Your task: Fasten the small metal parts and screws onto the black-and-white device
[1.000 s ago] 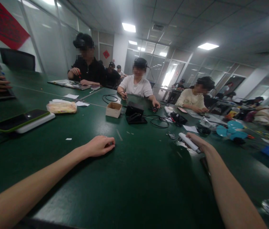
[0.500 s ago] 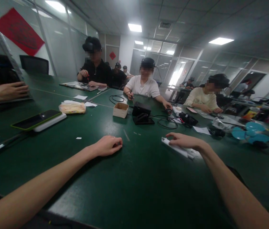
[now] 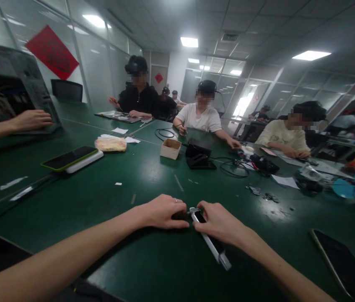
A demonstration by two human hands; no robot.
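My right hand (image 3: 219,220) grips a long narrow white case (image 3: 210,242) with a dark inner side and silvery ends. Thumb and fingers hold it near its far end, and it slants across the green table toward me. Just left of that far end is my left hand (image 3: 166,212), palm down, with a ring on one finger. Its fingers are bent and its thumb stretches out apart from them, with nothing visible between. Whether the left fingertips touch the case's end, I cannot tell.
Small metal parts (image 3: 270,197) lie right of my hands, near a phone (image 3: 342,262). Ahead are a cardboard box (image 3: 170,149) and a black stand (image 3: 200,157). Left lie another phone (image 3: 70,158) and a laptop (image 3: 16,96) with someone's hand on it. Co-workers sit across the table.
My right hand has brought the white case leftward and nearer to me, turning it. My left hand has moved right, close to its end. The view has shifted, and small metal parts now show.
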